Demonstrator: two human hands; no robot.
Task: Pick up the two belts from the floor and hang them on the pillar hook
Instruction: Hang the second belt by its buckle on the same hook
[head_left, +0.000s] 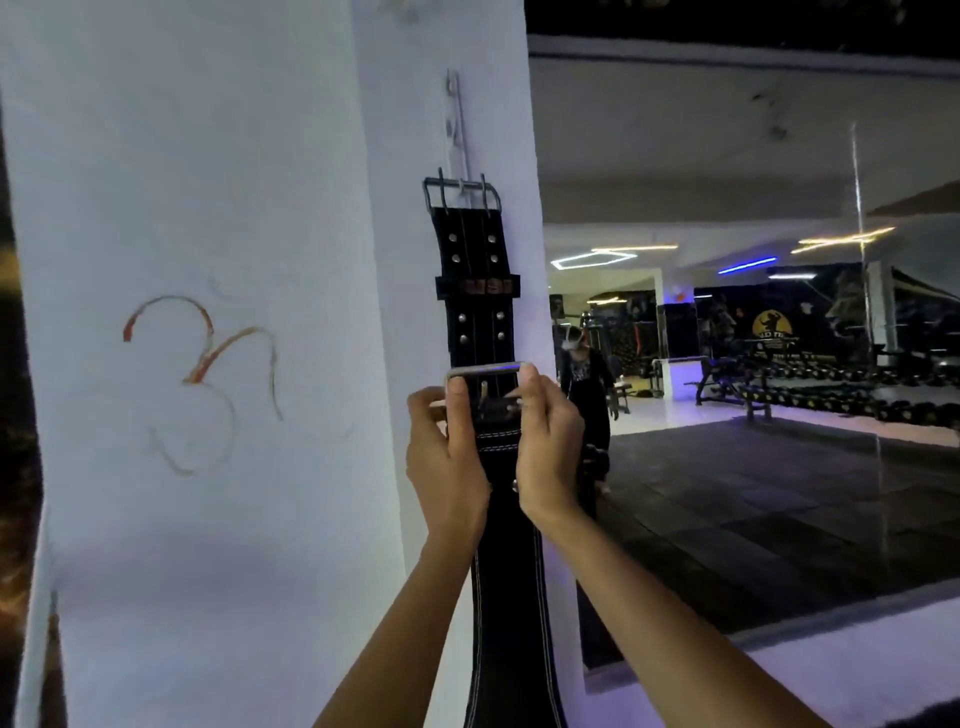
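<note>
Hook (460, 156): one belt (475, 291) is hung above the fingers.
Second belt (506, 597): its buckle (485, 370) is pinched by left hand (445, 462) and right hand (548, 452).

orange hand-drawn symbol (202, 379) on white pillar (208, 208), no legible text

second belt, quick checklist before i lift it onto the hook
1. First belt hangs on the hook by its buckle: ok.
2. Left hand grips the second belt: ok.
3. Right hand grips it too: ok.
4. Second buckle faces up, below the hook: ok.
5. Room left on the hook for another buckle: cannot tell.
6. Belt tail hangs free: cannot tell, it runs out of view.
</note>
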